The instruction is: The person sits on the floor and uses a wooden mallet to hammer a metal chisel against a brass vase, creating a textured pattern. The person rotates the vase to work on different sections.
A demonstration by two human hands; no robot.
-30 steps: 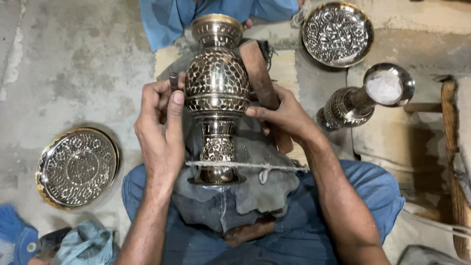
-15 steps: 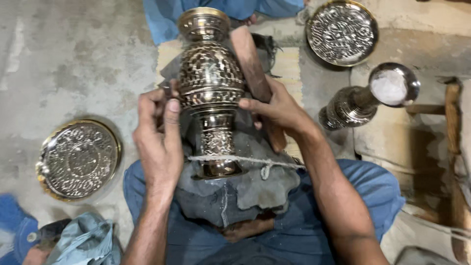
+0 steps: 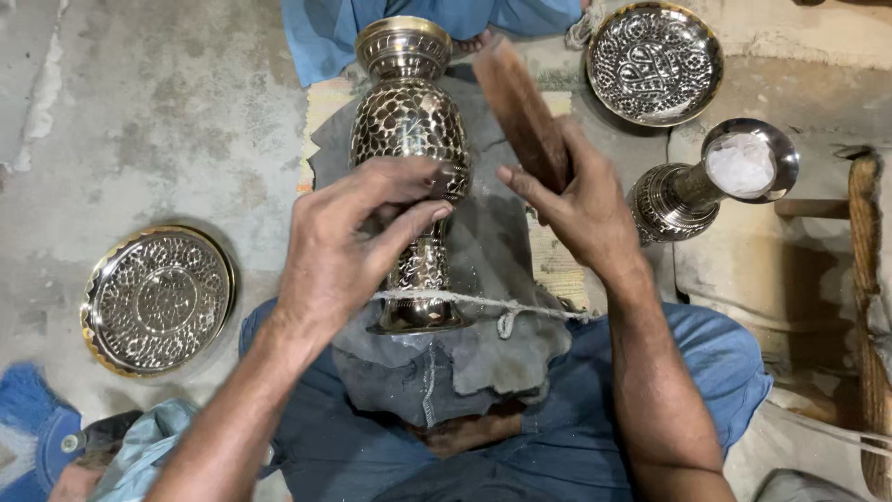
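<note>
- At centre, on grey cloth (image 3: 483,344) across the lap: engraved metal vase (image 3: 409,121), lying with its mouth far and its foot under a taut string (image 3: 520,305).
- Left hand (image 3: 348,246): fingers curled against the vase's neck, touching it.
- Right hand (image 3: 576,209): closed around a wooden mallet (image 3: 520,107), just right of the vase.
- Far right: embossed bowl (image 3: 655,60); left: embossed plate (image 3: 158,299).

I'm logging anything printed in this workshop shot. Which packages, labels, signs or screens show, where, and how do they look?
None in view: no package, label, sign or screen. Only engraved metalware: a vase under the left hand, two round plates, and a wooden block in the right hand.
</note>
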